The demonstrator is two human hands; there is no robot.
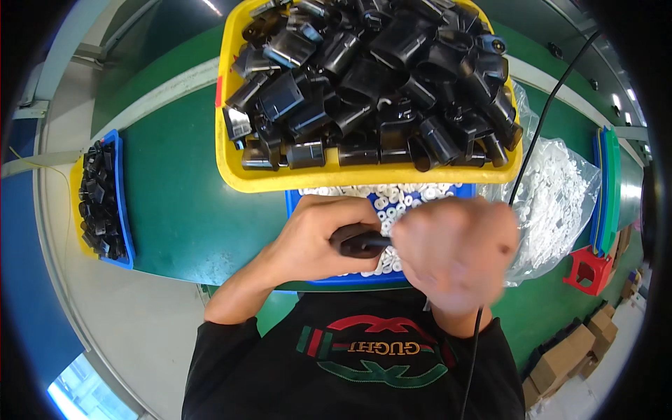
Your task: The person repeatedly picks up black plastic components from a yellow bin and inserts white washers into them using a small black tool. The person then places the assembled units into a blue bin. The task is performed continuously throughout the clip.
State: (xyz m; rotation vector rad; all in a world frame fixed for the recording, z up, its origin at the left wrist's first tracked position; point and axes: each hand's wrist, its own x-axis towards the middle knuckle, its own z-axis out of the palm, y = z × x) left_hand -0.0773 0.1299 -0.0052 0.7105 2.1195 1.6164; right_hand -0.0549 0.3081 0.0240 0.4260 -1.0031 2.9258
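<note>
At the far left edge of the green bench [175, 203], a small blue tray [120, 203] of black parts is set well apart from the hands, seemingly as a side store. The left hand [315, 238] is closed around a black plastic part [358, 241], which is held just above the near blue tray [308, 203] of white rings [392, 199], presumably so rings are within reach. The part appears dark, glossy and rounded; its far end is hidden by the right hand [455, 252]. The right hand is blurred and clenched against the part; what it grasps cannot be told. A yellow bin [231, 119] heaped with black housings [371, 77] is placed just beyond. A clear bag of white pieces [553, 196] lies to the right.
</note>
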